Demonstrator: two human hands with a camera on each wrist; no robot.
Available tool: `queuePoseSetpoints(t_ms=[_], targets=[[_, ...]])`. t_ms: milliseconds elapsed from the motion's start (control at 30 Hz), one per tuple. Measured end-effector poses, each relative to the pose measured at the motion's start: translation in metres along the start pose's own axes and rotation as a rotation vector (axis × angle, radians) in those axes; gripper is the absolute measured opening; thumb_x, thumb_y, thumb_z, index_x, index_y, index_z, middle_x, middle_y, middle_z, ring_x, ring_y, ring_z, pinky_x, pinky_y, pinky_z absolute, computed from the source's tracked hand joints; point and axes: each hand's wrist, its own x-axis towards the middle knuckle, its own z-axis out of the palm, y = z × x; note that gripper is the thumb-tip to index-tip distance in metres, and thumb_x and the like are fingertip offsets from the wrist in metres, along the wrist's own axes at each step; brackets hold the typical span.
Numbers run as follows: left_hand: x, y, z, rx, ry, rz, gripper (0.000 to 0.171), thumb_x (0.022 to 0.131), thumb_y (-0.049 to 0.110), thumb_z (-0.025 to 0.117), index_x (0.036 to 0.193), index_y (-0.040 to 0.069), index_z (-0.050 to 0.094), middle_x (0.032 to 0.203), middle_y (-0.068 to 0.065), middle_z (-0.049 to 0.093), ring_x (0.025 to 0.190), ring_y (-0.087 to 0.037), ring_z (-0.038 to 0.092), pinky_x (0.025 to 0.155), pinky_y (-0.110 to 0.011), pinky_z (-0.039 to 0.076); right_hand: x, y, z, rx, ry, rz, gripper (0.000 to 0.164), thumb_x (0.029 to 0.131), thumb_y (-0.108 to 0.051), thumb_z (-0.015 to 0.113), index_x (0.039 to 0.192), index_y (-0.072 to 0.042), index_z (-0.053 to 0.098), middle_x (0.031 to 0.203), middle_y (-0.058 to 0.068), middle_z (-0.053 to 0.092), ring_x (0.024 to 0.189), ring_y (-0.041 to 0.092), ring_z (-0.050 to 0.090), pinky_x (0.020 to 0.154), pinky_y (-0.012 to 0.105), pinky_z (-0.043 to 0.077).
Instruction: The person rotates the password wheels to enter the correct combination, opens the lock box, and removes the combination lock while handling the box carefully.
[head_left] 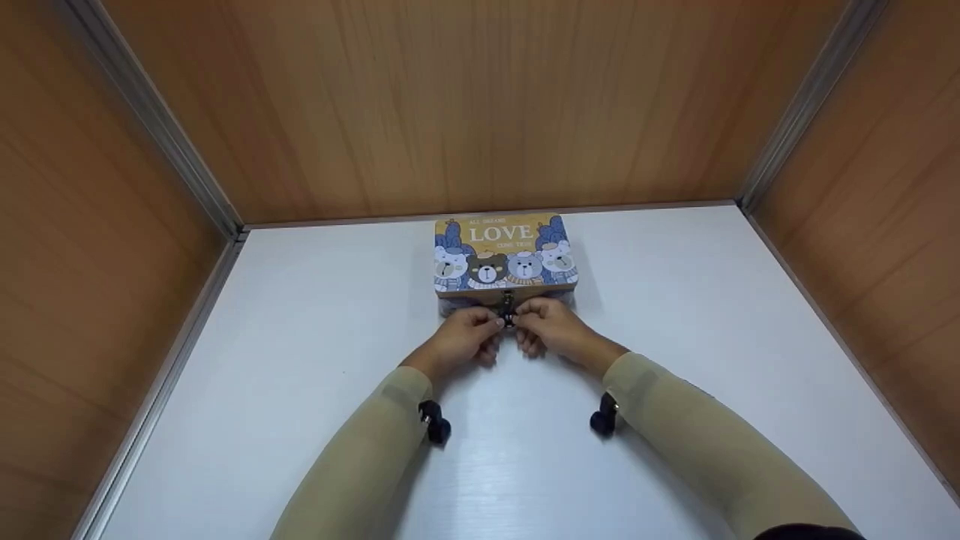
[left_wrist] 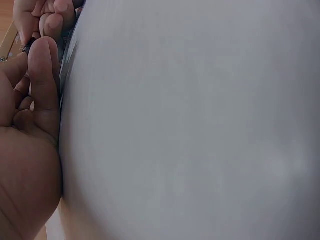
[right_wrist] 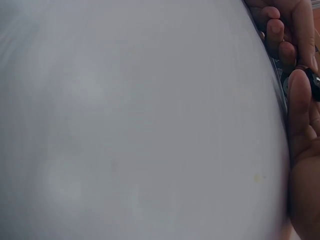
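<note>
A tin box [head_left: 504,251] with cartoon bears and the word LOVE on its closed lid stands before the back wall. On its front hangs a metal latch [head_left: 508,298], and below that a small black lock [head_left: 509,320]. My left hand [head_left: 466,334] pinches the lock from the left between thumb and fingers. From the other side, my right hand [head_left: 559,328] pinches it as well, thumb and fingertips close to the left ones. In the right wrist view the black lock [right_wrist: 313,84] shows beside the right thumb; the fingers hide much of it.
The box stands on a white table [head_left: 337,420]. A wood-grain panel [head_left: 495,105] rises behind it, with further panels at left [head_left: 90,247] and right [head_left: 877,172] joined by metal corner strips. Small black devices hang at the left cuff [head_left: 435,424] and right cuff [head_left: 604,416].
</note>
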Motion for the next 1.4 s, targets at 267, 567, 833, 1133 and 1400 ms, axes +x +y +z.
queuePoseSetpoints(t_ms=[267, 567, 833, 1133, 1400], targets=[[0.0002, -0.0002, 0.0009, -0.010, 0.001, 0.003, 0.025, 0.118, 0.020, 0.063, 0.106, -0.001, 0.070, 0.080, -0.003, 0.068, 0.065, -0.014, 0.070, 0.062, -0.026, 0.063, 0.0012, 0.0029, -0.0007, -0.023, -0.017, -0.020, 0.022, 0.117, -0.017, 0.062, 0.110, 0.000, 0.074, 0.077, 0.003, 0.073, 0.058, 0.011, 0.068, 0.054, 0.024, 0.060], [0.0002, -0.0003, 0.0004, -0.006, 0.007, -0.012, 0.025, 0.119, 0.020, 0.062, 0.108, 0.000, 0.071, 0.083, -0.004, 0.069, 0.067, -0.015, 0.070, 0.064, -0.027, 0.063, 0.0008, 0.0010, 0.0001, -0.011, -0.006, -0.006, 0.021, 0.116, -0.018, 0.063, 0.115, 0.000, 0.073, 0.079, 0.004, 0.074, 0.060, 0.012, 0.070, 0.056, 0.025, 0.062], [-0.0003, 0.0003, 0.0001, 0.005, 0.011, -0.006, 0.026, 0.118, 0.022, 0.063, 0.107, 0.000, 0.071, 0.080, -0.003, 0.069, 0.064, -0.015, 0.070, 0.062, -0.027, 0.061, 0.0020, 0.0018, -0.0006, -0.001, -0.001, -0.006, 0.017, 0.113, -0.014, 0.066, 0.121, 0.000, 0.071, 0.080, 0.005, 0.075, 0.060, 0.012, 0.070, 0.055, 0.025, 0.062], [0.0008, -0.0007, -0.0002, -0.015, -0.009, 0.010, 0.026, 0.118, 0.020, 0.063, 0.105, -0.001, 0.069, 0.080, -0.004, 0.067, 0.066, -0.015, 0.069, 0.062, -0.027, 0.062, -0.0013, 0.0002, -0.0003, -0.032, -0.008, -0.012, 0.024, 0.118, -0.017, 0.060, 0.115, 0.001, 0.075, 0.077, 0.003, 0.074, 0.058, 0.011, 0.069, 0.054, 0.024, 0.061], [-0.0007, -0.0001, -0.0002, -0.010, -0.005, 0.013, 0.026, 0.118, 0.020, 0.062, 0.106, -0.002, 0.069, 0.081, -0.004, 0.067, 0.066, -0.016, 0.070, 0.062, -0.027, 0.062, 0.0007, 0.0006, 0.0004, -0.001, 0.014, -0.004, 0.019, 0.114, -0.015, 0.064, 0.120, 0.001, 0.073, 0.078, 0.005, 0.075, 0.058, 0.011, 0.069, 0.054, 0.025, 0.062]])
